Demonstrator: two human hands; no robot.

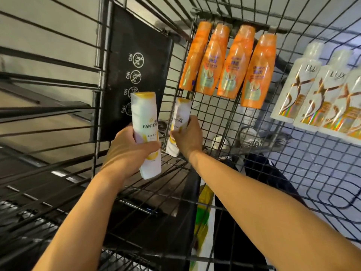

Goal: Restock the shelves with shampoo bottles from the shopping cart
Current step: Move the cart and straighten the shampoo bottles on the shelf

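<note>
View from above into a black wire shopping cart (103, 55). My left hand (127, 151) is wrapped round the lower half of a tall white plastic Pantene shampoo bottle with a yellow cap (145, 118). The thumb lies across its front and the cap points away from me. My right hand (188, 137) grips a second white Pantene bottle of the same kind (181, 114) about its middle, fingers curled over the label. The base of this bottle sits against the cart's mesh, just beside the first bottle. Both bottles are inside the cart, near its black plastic panel printed with white NO and YES symbols (136, 61).

Farther in, four orange plastic shampoo bottles (228, 65) lie side by side on the mesh, touching one another, caps toward the far wall. To the right, well apart from my hands, three white Lux bottles with gold-bronze lettering (320, 90) lie in a row, the outermost cut off by the picture's edge. Through the mesh below, pale shoes (248, 133) show dimly.
</note>
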